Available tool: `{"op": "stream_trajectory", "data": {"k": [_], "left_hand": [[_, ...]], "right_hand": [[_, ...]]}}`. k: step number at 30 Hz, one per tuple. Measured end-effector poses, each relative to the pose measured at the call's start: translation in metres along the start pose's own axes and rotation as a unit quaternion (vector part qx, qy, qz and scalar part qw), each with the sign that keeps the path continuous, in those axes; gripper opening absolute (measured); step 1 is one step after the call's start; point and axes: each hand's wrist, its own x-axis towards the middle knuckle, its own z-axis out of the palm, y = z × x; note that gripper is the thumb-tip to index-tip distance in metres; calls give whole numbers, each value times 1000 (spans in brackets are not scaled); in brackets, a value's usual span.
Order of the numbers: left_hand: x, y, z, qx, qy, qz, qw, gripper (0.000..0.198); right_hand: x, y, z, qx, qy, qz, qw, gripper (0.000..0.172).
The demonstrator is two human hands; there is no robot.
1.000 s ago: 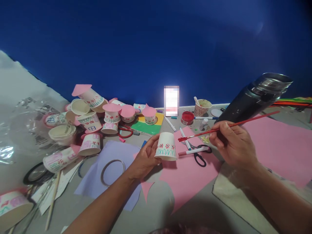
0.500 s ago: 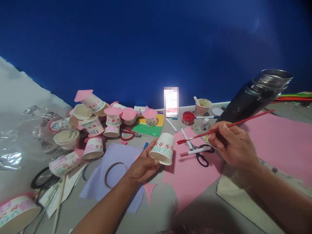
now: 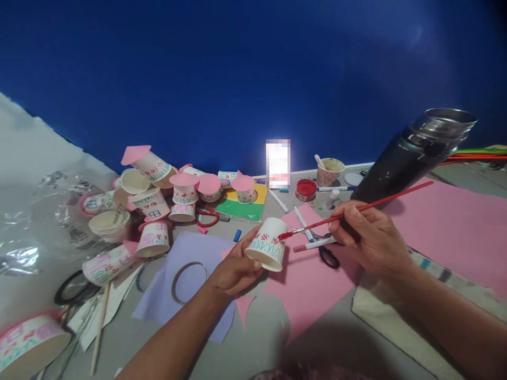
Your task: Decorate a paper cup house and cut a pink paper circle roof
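My left hand is closed around a white paper cup, tilted with its open rim toward me. Red dabs and a green zigzag line mark the cup's side. Between the thumb and fingers of my right hand is a red paintbrush. Its red-coated bristles meet the cup's right side, by the red dabs. Under the brush lie black-handled scissors and a pink-capped marker on pink paper. Behind them stands an open jar of red paint.
Decorated paper cups, several with pink cone tops, crowd the left side. A roll of tape rests on purple paper. A dark flask leans at the right, beside a patterned cup. A cloth lies under my right forearm.
My right hand has moved left and slightly down, bringing the brush tip from beside the cup onto its side. The cup has shifted slightly to the right in my left hand.
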Motion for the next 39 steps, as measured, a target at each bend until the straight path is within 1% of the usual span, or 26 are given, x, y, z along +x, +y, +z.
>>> {"op": "stream_trajectory", "data": {"k": [8,13,25,31,39], "left_hand": [[0,1,2,-11,-5,-2,1000,81],[0,2,2,0,-2,-4,1000,75],[3,3,5,-1,-34,-28,999,74],[3,2,3,6,-31,-29,999,79],[3,3,5,1,-22,-28,999,76]], "right_hand": [[0,4,-2,-2,-8,4,1000,30],[2,0,-3,3,10,-15,1000,30],[-2,2,-4,-9,-7,-7,1000,29],[-2,1,-4,-30,-11,-23,999,29],[-4,-1,-3,-55,-8,-31,998,30]]}}
